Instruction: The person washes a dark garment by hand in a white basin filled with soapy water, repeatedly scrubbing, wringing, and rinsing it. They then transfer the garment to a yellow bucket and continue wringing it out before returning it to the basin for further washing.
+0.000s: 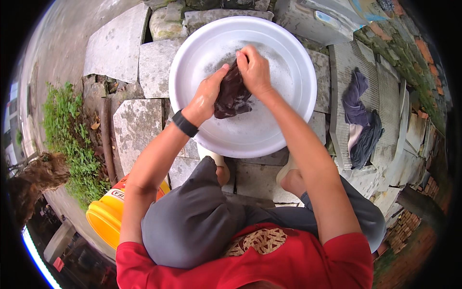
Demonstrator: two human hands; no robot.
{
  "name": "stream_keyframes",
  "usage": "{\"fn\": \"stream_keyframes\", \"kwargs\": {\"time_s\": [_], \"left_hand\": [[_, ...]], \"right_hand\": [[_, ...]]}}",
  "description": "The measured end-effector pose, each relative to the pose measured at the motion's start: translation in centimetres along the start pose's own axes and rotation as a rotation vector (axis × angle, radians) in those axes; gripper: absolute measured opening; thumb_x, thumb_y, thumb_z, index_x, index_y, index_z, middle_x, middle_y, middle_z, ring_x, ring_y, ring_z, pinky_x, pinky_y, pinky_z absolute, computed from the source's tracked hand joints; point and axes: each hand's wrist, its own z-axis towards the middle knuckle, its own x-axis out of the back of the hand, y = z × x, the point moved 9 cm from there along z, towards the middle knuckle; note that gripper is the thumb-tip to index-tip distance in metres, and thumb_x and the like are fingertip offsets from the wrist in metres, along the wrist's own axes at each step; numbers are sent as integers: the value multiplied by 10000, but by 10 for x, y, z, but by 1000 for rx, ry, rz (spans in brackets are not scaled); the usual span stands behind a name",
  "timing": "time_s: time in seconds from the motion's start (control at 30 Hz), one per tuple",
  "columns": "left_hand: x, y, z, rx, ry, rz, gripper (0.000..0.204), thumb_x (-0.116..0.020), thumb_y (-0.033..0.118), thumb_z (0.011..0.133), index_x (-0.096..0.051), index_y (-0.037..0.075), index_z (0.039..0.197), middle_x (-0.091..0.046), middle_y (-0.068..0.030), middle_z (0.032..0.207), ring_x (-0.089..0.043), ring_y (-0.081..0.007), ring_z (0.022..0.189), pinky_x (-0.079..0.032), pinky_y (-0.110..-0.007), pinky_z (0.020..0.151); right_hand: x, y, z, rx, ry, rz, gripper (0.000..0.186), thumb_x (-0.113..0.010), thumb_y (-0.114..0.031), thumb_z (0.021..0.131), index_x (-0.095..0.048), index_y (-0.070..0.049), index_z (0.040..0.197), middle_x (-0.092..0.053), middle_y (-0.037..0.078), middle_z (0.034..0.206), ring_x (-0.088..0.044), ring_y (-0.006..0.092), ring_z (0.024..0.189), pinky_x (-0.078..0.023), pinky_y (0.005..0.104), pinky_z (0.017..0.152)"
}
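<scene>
A wet, dark brown cloth point(233, 96) is bunched between my two hands over a wide white basin point(178, 79). My left hand point(208, 94), with a black band point(185, 124) on its wrist, grips the cloth's left side. At the cloth's upper end, my right hand point(255, 72) is closed on it with curled fingers. Cloudy water with grey suds point(276, 62) lies in the basin below. Some of the cloth is hidden behind my fingers, and I cannot make out what garment it is.
Dark wrung clothes point(362, 123) lie on a ridged slab point(344, 62) to the right. A yellow bucket point(107, 216) stands by my left knee. Green weeds point(67, 139) and a brown pipe point(107, 139) are at the left. A pale box point(313, 21) sits beyond the basin, on uneven stone paving.
</scene>
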Motion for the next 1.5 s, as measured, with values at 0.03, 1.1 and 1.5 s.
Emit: {"fn": "stream_keyframes", "kwargs": {"time_s": [0.03, 1.1, 1.5], "left_hand": [[-5, 8, -8, -49, -102, 164, 461, -504, 361, 901, -515, -30, 1145, -603, -112, 1007, -589, -193, 886, -471, -311, 788], [51, -62, 54, 135, 47, 177, 566, -422, -68, 800, -332, 11, 1354, -501, -163, 1196, -543, -245, 1006, -469, -350, 852], [30, -31, 50, 95, -245, -265, 467, -419, 437, 921, -513, 43, 1153, -580, -103, 1038, -564, -200, 964, -459, -346, 861]], "right_hand": [[4, 12, 6, -43, -89, -31, 251, -596, -216, 803, -502, -26, 670, -590, 147, 679, -563, 346, 625, -447, 404, 572], [-37, 135, -27, -250, -611, -630, 272, -513, -147, 787, -616, 15, 980, -614, 232, 944, -586, 374, 908, -457, 438, 792], [-8, -94, -43, 448, -39, 114, 116, -616, -189, 777, -579, -82, 753, -561, 87, 649, -555, 250, 545, -456, 333, 503]]}}
